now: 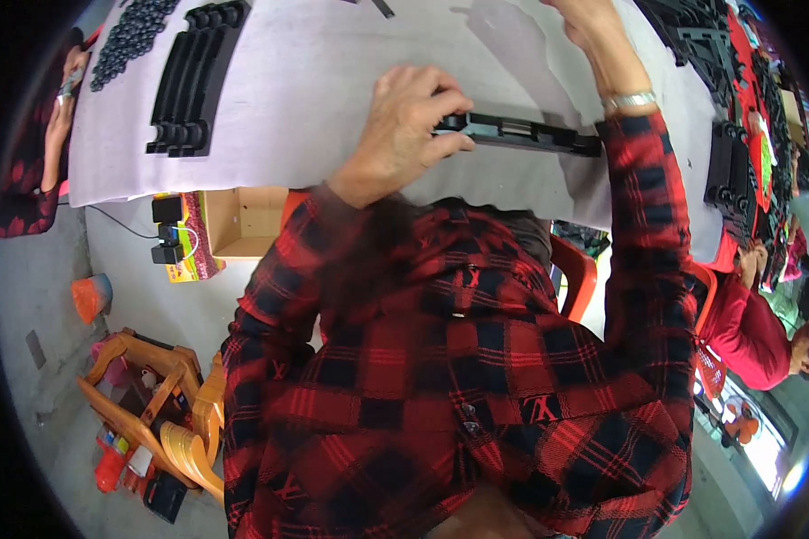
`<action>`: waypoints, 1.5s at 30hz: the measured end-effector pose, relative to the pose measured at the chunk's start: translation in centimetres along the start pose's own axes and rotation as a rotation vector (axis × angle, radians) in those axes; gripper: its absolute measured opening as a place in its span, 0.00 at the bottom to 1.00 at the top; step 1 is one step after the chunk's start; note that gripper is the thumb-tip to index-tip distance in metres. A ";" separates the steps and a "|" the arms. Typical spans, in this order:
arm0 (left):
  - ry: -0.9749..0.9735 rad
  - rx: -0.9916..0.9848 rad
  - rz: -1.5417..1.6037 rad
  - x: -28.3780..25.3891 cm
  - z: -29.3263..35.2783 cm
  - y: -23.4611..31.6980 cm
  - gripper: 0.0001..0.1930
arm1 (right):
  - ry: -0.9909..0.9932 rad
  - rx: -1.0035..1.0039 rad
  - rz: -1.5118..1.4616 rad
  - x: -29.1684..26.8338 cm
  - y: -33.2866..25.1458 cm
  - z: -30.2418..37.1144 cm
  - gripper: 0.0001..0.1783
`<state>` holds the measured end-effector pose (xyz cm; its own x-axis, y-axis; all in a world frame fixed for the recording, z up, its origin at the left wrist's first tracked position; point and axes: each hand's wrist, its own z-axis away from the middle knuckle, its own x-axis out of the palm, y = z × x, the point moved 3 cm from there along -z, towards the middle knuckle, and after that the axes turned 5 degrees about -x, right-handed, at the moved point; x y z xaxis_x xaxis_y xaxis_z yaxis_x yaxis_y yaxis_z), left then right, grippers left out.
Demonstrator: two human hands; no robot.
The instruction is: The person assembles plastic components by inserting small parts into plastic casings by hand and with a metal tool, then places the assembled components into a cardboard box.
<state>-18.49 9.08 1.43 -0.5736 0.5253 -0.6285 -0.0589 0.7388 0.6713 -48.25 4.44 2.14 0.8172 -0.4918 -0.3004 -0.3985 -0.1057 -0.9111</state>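
My left hand (413,121) pinches the left end of a long, narrow black plastic strip (535,135) between thumb and fingers. The strip has slots along its length and lies across the near part of the table, its right end close to my right sleeve. Up at the top edge of the picture is my right hand (593,27), with a bracelet at its wrist. That hand is beyond the strip and apart from it. The frame cuts off its fingers, so what they hold, if anything, is hidden.
Similar black parts (193,85) lie side by side on the left of the pale-covered table (315,54), near a heap of small dark round pieces (126,45). More black parts (733,171) line the right edge. Other people sit at both sides. A cardboard box (247,220) stands below.
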 end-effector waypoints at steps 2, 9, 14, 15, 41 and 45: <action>-0.014 -0.003 -0.021 -1.0 1.0 -0.3 0.18 | -0.075 0.042 0.024 -2.5 -3.9 6.8 0.08; -0.092 -0.011 -0.024 -0.9 0.7 0.8 0.19 | -0.037 0.196 0.028 -3.8 -11.4 20.8 0.04; -0.071 -0.029 -0.025 -0.7 0.0 2.3 0.21 | 0.067 0.147 0.169 -1.8 -11.5 23.9 0.05; -0.048 -0.022 -0.013 -0.6 -0.1 2.6 0.22 | 0.087 0.140 0.226 -1.3 -11.4 23.9 0.05; -0.010 0.021 0.046 1.1 -0.5 3.0 0.20 | 0.281 0.214 0.371 2.2 -11.3 24.6 0.04; -0.012 0.034 0.041 1.2 -0.5 3.0 0.20 | 0.320 0.114 0.509 2.4 -12.2 24.4 0.03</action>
<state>-19.80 11.74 2.88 -0.5648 0.5607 -0.6055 -0.0071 0.7304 0.6830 -31.27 25.61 5.59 0.3634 -0.6934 -0.6222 -0.6448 0.2949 -0.7052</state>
